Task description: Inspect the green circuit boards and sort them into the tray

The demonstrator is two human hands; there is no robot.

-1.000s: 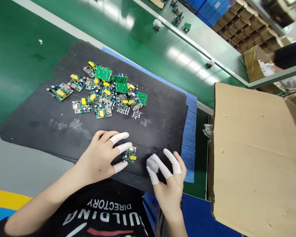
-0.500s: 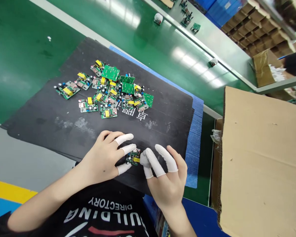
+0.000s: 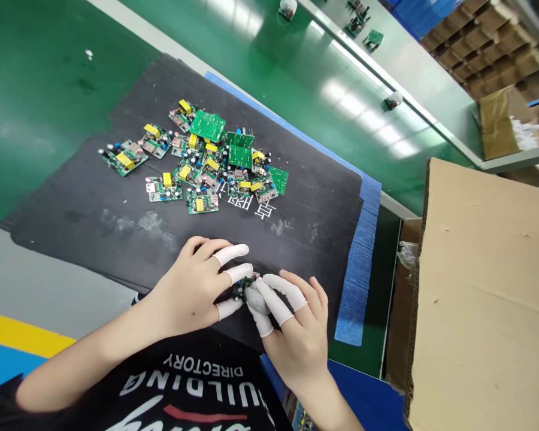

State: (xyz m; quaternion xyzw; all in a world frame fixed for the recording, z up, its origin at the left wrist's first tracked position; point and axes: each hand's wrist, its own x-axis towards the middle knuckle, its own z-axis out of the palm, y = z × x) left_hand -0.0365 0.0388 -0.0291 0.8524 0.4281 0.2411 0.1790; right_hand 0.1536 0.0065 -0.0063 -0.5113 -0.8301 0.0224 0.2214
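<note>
Left hand (image 3: 186, 296): fingers and thumb closed about near board (image 3: 238, 291), at mat's (image 3: 314, 203) near edge. Right hand (image 3: 299, 335): pinching grey lump (image 3: 257, 301) against board. Step in hand: apparently lump-to-board contact. Any further pressing calls for steady board, light force. Other boards (image 3: 207, 125): loose cluster, farther up mat.

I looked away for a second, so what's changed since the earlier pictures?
The right hand has moved the grey lump left, against the small circuit board, hiding its yellow part. The left hand still steadies the board; nothing was let go, and the loose boards lie as they were.
</note>
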